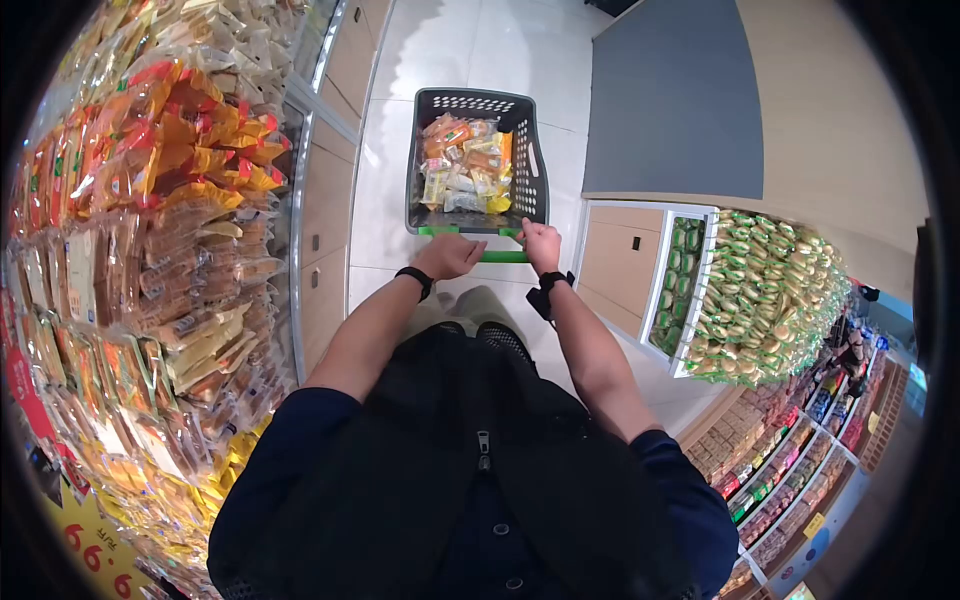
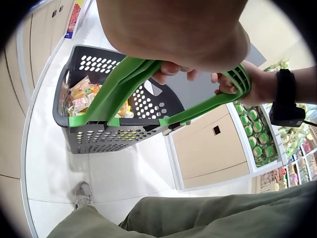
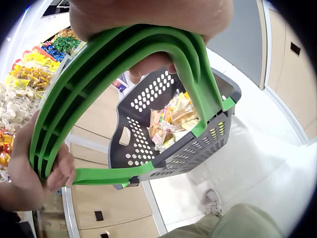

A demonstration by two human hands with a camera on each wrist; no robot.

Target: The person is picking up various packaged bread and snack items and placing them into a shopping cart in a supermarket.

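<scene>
A dark grey shopping basket with perforated walls stands out in front of the person's legs, over the tiled floor. Inside it lie several packaged snacks in clear, orange and yellow wrappers. Its green handle reaches back toward the body. The left hand grips one side of this handle, fingers curled under it in the left wrist view. Around the other side curl the fingers of the right hand, also seen in the left wrist view. Each wrist wears a black band.
Bagged snacks are heaped along the left, above wooden cabinets. On the right, a bin holds green-and-clear packets, with shelves of goods behind. A grey panel stands ahead right. Pale floor runs beyond the basket.
</scene>
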